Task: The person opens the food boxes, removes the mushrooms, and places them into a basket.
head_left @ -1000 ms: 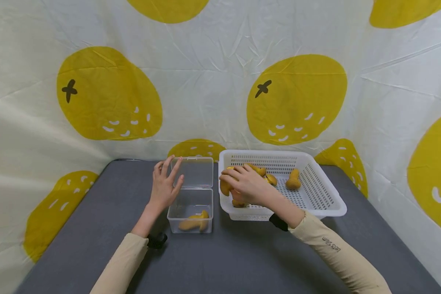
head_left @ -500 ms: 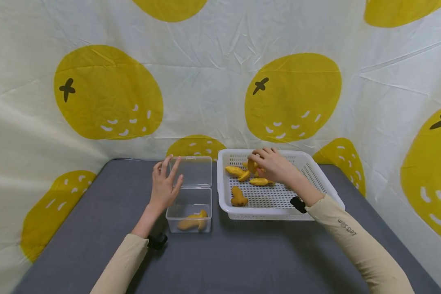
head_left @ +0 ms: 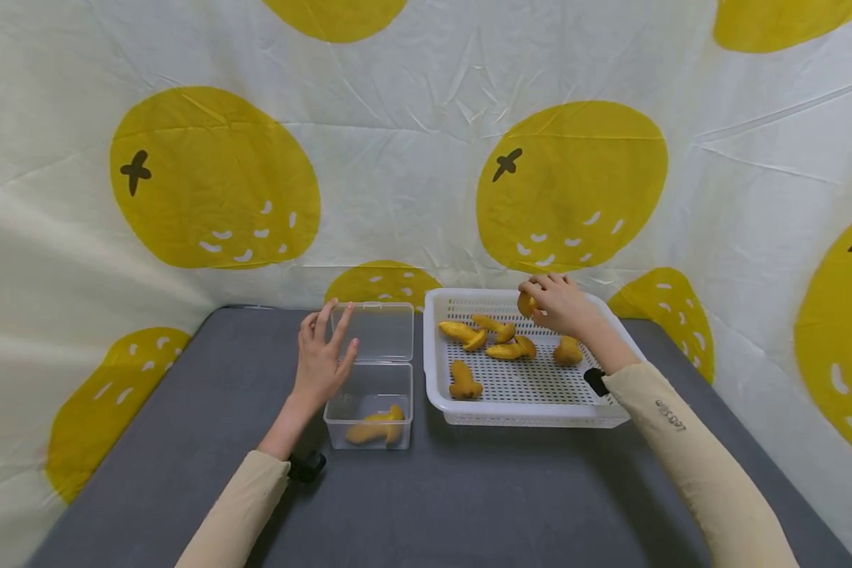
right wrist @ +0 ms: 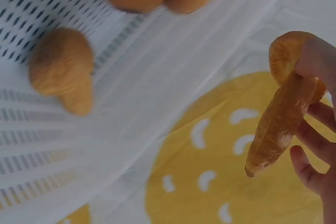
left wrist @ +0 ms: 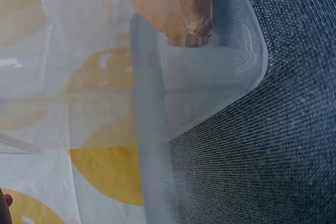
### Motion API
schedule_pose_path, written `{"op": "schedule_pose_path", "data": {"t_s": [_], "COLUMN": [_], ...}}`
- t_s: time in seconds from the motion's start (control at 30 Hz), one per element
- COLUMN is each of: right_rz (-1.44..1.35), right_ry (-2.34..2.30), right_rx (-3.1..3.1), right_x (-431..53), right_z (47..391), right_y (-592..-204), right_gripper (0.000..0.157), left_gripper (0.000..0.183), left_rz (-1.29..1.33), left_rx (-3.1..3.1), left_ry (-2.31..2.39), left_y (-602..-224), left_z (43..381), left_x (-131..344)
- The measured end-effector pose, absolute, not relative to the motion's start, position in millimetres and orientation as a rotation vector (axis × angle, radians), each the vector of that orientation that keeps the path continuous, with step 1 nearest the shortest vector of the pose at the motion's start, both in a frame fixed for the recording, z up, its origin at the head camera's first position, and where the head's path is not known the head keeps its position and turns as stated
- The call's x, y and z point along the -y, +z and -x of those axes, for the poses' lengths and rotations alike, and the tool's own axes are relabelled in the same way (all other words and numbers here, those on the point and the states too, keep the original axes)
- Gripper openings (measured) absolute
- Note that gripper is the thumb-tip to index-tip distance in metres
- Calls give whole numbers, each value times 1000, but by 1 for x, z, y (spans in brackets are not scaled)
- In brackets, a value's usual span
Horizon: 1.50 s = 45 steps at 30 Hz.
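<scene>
My right hand (head_left: pixel 555 304) pinches a yellow-brown mushroom (right wrist: pixel 281 119) between thumb and fingers, above the back rim of the white slotted basket (head_left: pixel 532 414). Seen from the right wrist, its tapered stem points down and its round cap is partly behind the thumb. Several more mushrooms lie in the basket, among them a stubby one (head_left: pixel 568 351) on the right and another (head_left: pixel 464 381) at the front left. With fingers spread, my left hand (head_left: pixel 321 359) overlaps the raised lid (head_left: pixel 383 331) of a clear plastic box (head_left: pixel 367 386). One mushroom (head_left: pixel 375 426) lies inside that box.
Box and basket stand side by side on a dark grey table (head_left: pixel 426 505). A white cloth (head_left: pixel 397 197) printed with large yellow fruits hangs close behind the table and along both sides.
My right hand has moved right and back, from the basket's left side to over its back rim, carrying the mushroom. My left hand has stayed by the lid.
</scene>
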State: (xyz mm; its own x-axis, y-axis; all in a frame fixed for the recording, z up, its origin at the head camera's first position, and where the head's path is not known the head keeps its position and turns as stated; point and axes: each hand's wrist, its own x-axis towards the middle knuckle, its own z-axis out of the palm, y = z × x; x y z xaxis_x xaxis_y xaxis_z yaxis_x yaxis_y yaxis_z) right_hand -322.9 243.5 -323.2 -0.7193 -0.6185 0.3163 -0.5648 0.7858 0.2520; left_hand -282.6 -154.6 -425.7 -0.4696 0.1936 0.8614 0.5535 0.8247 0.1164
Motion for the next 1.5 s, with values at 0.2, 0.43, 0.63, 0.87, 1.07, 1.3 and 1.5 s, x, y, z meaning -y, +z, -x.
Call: {"op": "schedule_pose_path", "data": {"t_s": [0.2,0.43,0.63,0.87,1.07,1.3,1.5], "right_rz": [-846,-820,-813,-856,-960,-1062,-1203], "right_ry": [-250,-241,-269,-239,-180,-136,-29], "right_rx": [2608,2621,2615,2560,2465,2493,2397], "right_x": [-260,-273,-276,-268,-246,-207,-174], "right_z": [330,338,338,330,313,291,269], "right_y": [-332,-341,-345,-341,-328,-314,-318], "right_gripper": [41,42,43,39,36,36,36], "left_gripper": [49,50,49,49,49,49,49], "left_rz": [553,548,543,541,543,539,542], "left_rx": [2059,2084,2090,2086,2085,2085,2077], "left_ry": [-476,-474,-477,-477,-478,-478,-464], "left_y": [-424,-423,-423,-423,-423,-423,-424], "left_z": [281,280,280,281,280,280,281], "left_x": [154,155,156,156,156,156,157]}}
